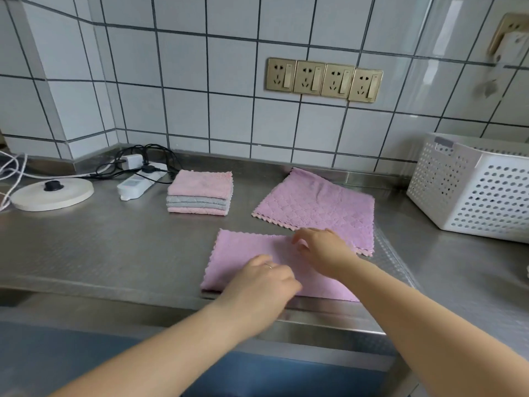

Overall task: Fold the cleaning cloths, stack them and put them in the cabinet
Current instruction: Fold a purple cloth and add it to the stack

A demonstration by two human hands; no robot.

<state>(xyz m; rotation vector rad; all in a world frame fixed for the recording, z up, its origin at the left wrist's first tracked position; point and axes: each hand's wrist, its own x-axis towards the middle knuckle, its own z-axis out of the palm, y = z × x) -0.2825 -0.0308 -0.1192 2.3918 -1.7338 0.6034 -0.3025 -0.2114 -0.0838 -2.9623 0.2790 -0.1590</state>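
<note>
Both hands on the folded pink cloth (pixel 243 259) at the front edge of the steel bench (pixel 100 253), right of centre. The cloth's near edge lies along the bench lip, scalloped edges on its left and far sides.

Left hand (pixel 263 285) rests palm-down on the cloth's near middle, fingers curled under at the tips (ring on one finger); whether it pinches fabric or just presses, cannot tell. Right hand (pixel 320 247) is on the cloth's far right part, fingers loosely bent and spread, fingertips on or just above the fabric, gripping nothing that I can see.

Second pink cloth (pixel 315 207) lies spread out behind it toward the back right, far corner riding up the wall edge, near edge partly under the right hand.

Stack of folded cloths (pixel 200 193) sits back centre: pink on top, grey layers in the middle, pink at the bottom.

Other stuff: white perforated basket (pixel 472 190) at the right end, power strip (pixel 137 184) with black cables and a round white base (pixel 51 193) at the back left, four brass wall sockets (pixel 323 80) on the tiled wall.
</note>
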